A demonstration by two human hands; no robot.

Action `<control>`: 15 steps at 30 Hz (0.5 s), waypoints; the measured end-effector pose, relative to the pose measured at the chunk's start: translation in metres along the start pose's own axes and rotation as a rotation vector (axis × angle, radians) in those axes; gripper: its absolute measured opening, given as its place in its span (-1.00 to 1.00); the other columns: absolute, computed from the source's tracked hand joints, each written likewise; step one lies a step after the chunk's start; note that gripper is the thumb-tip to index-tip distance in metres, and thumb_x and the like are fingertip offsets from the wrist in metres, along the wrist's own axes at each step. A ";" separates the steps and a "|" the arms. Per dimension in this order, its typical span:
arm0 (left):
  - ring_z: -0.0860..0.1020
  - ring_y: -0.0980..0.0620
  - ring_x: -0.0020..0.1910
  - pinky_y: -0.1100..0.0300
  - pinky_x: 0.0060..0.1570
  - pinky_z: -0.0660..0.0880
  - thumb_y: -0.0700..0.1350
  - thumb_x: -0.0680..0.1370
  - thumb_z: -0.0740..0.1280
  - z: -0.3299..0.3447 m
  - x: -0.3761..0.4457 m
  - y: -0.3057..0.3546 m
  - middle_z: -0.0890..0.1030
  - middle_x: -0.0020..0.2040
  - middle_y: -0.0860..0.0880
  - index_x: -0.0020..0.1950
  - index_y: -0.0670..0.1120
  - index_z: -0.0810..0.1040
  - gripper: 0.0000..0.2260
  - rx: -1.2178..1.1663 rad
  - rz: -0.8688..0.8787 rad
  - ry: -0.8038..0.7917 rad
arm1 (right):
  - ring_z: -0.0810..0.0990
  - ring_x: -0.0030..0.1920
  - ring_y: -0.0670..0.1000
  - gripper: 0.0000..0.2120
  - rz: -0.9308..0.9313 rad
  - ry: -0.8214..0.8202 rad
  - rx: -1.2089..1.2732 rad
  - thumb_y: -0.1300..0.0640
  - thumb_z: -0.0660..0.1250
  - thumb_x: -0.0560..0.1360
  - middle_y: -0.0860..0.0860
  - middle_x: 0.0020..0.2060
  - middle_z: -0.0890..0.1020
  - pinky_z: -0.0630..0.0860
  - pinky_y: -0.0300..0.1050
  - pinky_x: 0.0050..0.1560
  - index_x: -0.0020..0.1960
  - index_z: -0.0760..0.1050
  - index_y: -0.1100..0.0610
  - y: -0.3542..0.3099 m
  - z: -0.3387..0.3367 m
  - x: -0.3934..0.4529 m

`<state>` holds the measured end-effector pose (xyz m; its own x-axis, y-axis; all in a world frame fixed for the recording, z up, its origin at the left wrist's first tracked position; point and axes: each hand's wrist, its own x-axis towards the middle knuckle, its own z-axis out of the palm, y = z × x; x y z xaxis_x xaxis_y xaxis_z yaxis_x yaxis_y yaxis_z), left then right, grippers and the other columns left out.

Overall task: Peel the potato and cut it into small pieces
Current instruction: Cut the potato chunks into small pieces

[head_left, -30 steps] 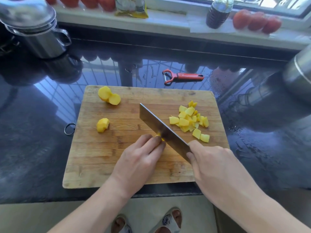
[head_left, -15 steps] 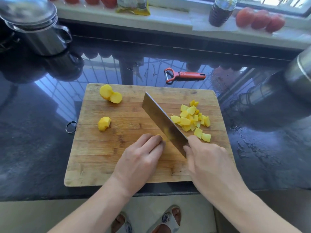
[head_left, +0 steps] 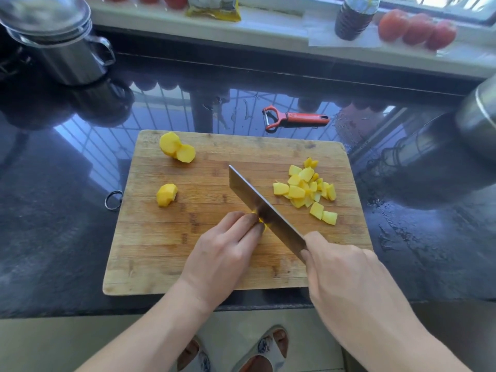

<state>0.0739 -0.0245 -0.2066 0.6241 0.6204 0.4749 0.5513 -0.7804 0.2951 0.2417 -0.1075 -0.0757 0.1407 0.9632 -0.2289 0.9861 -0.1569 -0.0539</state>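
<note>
A wooden cutting board lies on the black counter. My left hand holds down a small yellow potato piece, mostly hidden under my fingertips. My right hand grips the handle of a cleaver, whose blade stands right against that piece and my left fingertips. A pile of several cut potato cubes lies to the right of the blade. Two peeled chunks wait on the board's left: a larger potato chunk at the far corner and a smaller potato chunk below it.
A red peeler lies on the counter just beyond the board. A steel pot with lid stands at the far left, another steel vessel at the right edge. Tomatoes and a dark bottle sit on the window ledge.
The cleaver lifted and shifted away half a second ago, then came back down against the piece under my left fingers. My left hand stayed in place.
</note>
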 end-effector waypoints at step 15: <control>0.63 -0.14 0.07 0.06 0.18 0.58 -0.36 0.62 0.37 -0.001 0.000 -0.002 0.66 0.11 -0.15 0.12 -0.23 0.68 -0.86 -0.029 -0.009 0.008 | 0.44 -0.39 0.16 -0.80 -0.037 0.103 0.193 0.08 0.19 0.64 -0.06 -0.40 0.51 0.33 0.00 -0.43 -0.15 0.26 -0.03 -0.010 0.010 0.033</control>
<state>0.0724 -0.0236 -0.2069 0.6150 0.6268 0.4783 0.5403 -0.7769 0.3234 0.2358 -0.0763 -0.0922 0.1225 0.9847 -0.1237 0.9570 -0.1503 -0.2482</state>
